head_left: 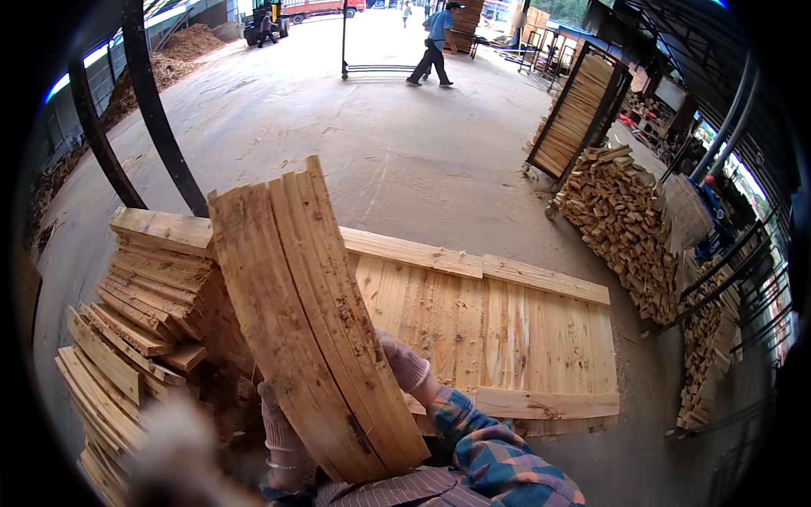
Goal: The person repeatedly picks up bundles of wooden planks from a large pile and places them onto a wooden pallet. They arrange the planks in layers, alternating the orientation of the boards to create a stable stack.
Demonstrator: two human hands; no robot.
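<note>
A bundle of narrow wooden boards [304, 321], rough and stained, is tilted up in front of me. My left hand [283, 435], in a pale knitted glove, holds its left edge low down. My right hand [404, 362], gloved alike, grips the right edge; the boards cover most fingers of both hands. Behind the bundle lies a low wooden panel of planks [541, 338] laid side by side, scattered with wood chips. Long battens [414, 253] run along its far edge and another batten [549, 403] along its near edge.
Stacked boards [110, 363] stand at my left, with a blurred pale shape [182, 448] close by. Dark posts [160, 110] rise behind them. On the right are a wood-filled rack [574, 118] and heaped offcuts [621, 224]. A person [438, 42] walks far off beside a metal frame.
</note>
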